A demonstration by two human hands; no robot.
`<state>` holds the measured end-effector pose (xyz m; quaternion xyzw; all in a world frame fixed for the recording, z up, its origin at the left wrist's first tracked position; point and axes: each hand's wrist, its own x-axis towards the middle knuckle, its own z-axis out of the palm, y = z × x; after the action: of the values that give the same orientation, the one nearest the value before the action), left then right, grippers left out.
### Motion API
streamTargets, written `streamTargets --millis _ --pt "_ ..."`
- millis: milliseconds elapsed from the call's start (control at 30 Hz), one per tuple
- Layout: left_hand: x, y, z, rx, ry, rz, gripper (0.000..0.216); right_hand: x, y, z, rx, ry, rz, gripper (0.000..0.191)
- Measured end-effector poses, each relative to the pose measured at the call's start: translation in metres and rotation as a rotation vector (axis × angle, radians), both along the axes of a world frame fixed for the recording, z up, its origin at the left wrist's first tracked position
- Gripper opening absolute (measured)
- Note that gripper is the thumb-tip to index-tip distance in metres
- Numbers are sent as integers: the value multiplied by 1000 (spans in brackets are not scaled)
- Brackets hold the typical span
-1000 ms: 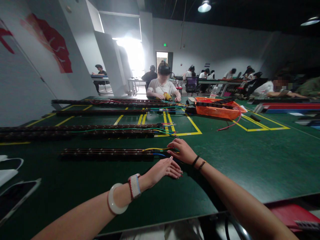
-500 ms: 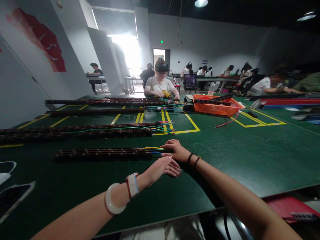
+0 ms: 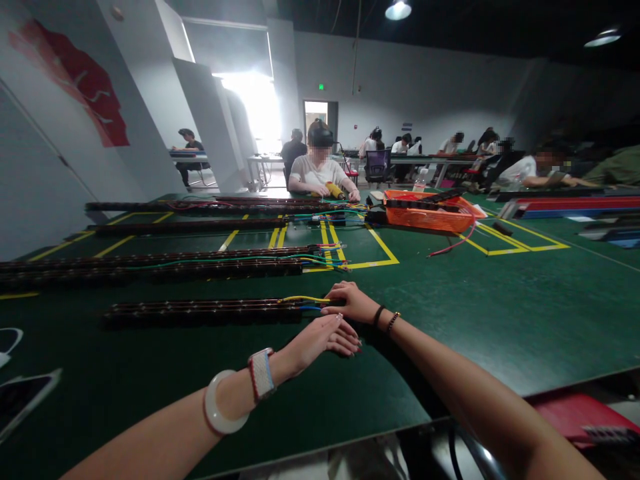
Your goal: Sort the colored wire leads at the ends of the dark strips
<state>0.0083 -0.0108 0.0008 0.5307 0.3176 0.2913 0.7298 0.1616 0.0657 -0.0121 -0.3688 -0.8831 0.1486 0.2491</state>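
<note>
A long black wiring strip (image 3: 200, 311) with copper-coloured bars lies on the green table. From its right end a yellow wire (image 3: 303, 299) and a blue wire (image 3: 311, 308) run into the fingers of my right hand (image 3: 354, 304). Those fingers curl closed around the wire ends, where a dark piece shows between thumb and forefinger. Just below and nearer to me is my left hand (image 3: 325, 337), its fingers stretched out and pointing right. The left fingertips come close to the right thumb; whether they touch I cannot tell. Nothing shows in the left hand.
Further back lie more black strips (image 3: 240, 257) with loose coloured wires. An orange basket (image 3: 430, 220) holds black parts. Across the green table (image 3: 475, 313) a co-worker (image 3: 320, 170) has a yellow tool (image 3: 335, 191). A dark flat device (image 3: 27, 397) lies at left.
The view has shifted slightly. Both hands keep nearly the same place and pose, with the right fingers curled slightly more at the wires.
</note>
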Motion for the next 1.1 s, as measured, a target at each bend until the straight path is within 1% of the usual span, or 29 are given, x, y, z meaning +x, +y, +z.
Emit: streamTargets --millis 100,200,267,367,433,533,633,700,767,867,933,1033,1100 --pt "-1 1 1 -44 -16 2 42 -1 0 -1 -8 10 39 24" --pt "-3 3 1 -168 -80 33 39 -3 -3 2 37 16 47 19" --pt "-3 5 0 -265 -153 61 41 -4 -6 4 136 -17 51 16" --pt "-3 8 0 -353 -277 143 40 -5 -10 9 313 -109 56 23" --pt "-2 8 0 -370 -352 238 32 -5 -13 11 421 -180 57 27" --pt "0 7 1 -372 -402 364 23 -4 -17 13 562 -301 80 25" --pt "1 7 1 -379 -402 423 22 -5 -21 16 666 -397 139 20" --pt "0 9 -1 -384 -415 438 23 -6 -24 17 707 -430 181 21" --pt "0 10 -3 -383 -426 447 23 -6 -26 18 713 -445 218 22" --pt "0 11 -4 -375 -407 444 25 -4 -26 20 665 -428 254 22" --pt "0 11 -4 -374 -393 418 26 0 -24 22 611 -359 235 22" --pt "-1 10 -2 -378 -396 388 28 12 -23 29 533 -237 167 24" --pt "-2 9 -1 -386 -387 394 28 20 -23 34 520 -232 156 27"
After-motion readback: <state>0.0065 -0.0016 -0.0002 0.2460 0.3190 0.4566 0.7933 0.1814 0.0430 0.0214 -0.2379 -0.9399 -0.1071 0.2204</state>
